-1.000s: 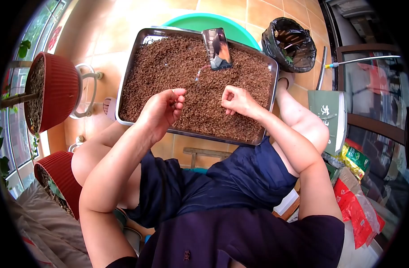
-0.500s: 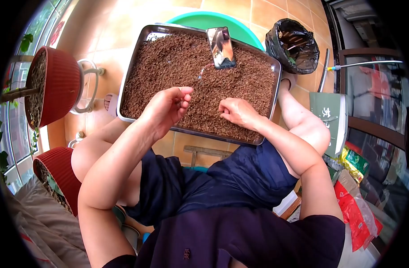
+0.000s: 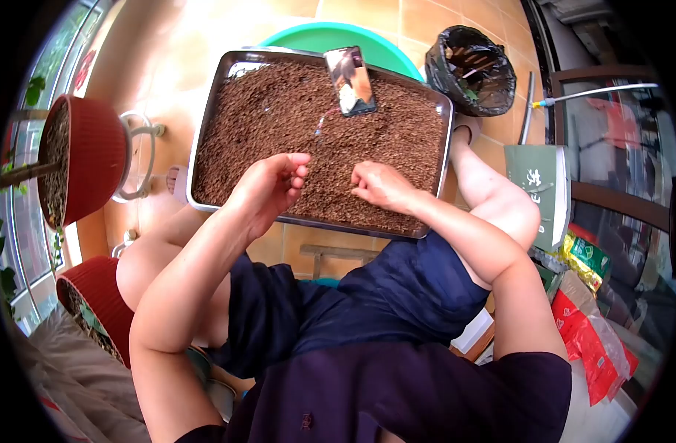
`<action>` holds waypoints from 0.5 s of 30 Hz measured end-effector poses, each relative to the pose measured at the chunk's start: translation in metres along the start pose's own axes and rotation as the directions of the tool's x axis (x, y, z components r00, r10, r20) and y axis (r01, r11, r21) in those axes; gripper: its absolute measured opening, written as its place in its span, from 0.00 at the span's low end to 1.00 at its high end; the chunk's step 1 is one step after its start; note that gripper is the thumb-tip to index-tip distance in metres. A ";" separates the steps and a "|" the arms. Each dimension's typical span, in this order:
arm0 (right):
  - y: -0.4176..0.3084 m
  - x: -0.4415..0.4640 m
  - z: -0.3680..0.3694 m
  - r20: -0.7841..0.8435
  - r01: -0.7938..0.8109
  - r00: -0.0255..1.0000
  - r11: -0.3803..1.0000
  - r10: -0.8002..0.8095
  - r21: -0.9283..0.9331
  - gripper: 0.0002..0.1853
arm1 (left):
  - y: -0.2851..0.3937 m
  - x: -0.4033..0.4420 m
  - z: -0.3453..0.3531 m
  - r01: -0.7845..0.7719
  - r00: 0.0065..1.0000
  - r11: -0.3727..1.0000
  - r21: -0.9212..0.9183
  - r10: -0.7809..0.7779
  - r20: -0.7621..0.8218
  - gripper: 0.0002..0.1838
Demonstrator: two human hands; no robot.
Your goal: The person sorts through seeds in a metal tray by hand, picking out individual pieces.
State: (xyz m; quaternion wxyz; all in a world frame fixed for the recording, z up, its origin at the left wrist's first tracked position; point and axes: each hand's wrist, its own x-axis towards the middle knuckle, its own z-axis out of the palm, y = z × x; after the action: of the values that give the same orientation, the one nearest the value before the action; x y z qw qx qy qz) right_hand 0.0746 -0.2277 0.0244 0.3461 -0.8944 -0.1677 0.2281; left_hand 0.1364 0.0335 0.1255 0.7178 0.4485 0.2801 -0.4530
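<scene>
A metal tray (image 3: 195,159) full of loose brown granular material (image 3: 257,111) lies in front of my knees. Over its near left part is my left hand (image 3: 270,186), thumb and fingertips pinched together and the other fingers curled. Whatever sits in that pinch is too small to make out. To the right, my right hand (image 3: 384,186) is low over the granules, its fingers curled down with the tips partly hidden. A phone (image 3: 350,83) with a lit screen rests at the tray's far edge. Near it, a thin strand with small shiny bits (image 3: 320,124) shows on the granules.
Behind the tray is a green basin (image 3: 353,35). A bin with a black bag (image 3: 471,70) stands at the far right. Red plant pots (image 3: 98,159) are on the left. A green book (image 3: 539,196) and red plastic packaging (image 3: 590,343) lie on the right.
The view has shifted slightly, so the tray and phone appear a little to the left. Both hands keep nearly the same curled poses over the granules.
</scene>
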 end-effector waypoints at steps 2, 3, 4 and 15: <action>0.008 -0.002 0.014 -0.030 0.040 0.999 0.995 -0.042 -0.087 0.07 | -0.001 0.001 -0.001 0.011 1.000 1.000 -0.020 -0.011 0.025 0.08; 0.008 -0.004 0.013 -0.019 0.052 0.998 0.993 -0.055 -0.108 0.06 | -0.001 0.000 0.000 0.009 1.000 1.000 -0.016 -0.009 0.024 0.08; 0.009 -0.005 0.012 0.002 0.047 0.999 0.996 -0.047 -0.076 0.05 | 0.000 -0.001 0.001 0.007 1.000 1.000 -0.013 -0.007 0.021 0.08; 0.004 0.002 -0.019 0.328 -0.454 0.871 0.345 0.366 0.821 0.06 | -0.008 0.003 0.004 -0.013 1.000 0.996 0.087 0.012 0.015 0.08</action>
State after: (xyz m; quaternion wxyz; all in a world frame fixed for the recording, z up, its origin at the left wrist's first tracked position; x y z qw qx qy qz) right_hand 0.0874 -0.2397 0.0336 0.6795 -0.5865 0.1894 0.3981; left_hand 0.1308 0.0276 0.1213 0.7023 0.4780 0.2520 -0.4634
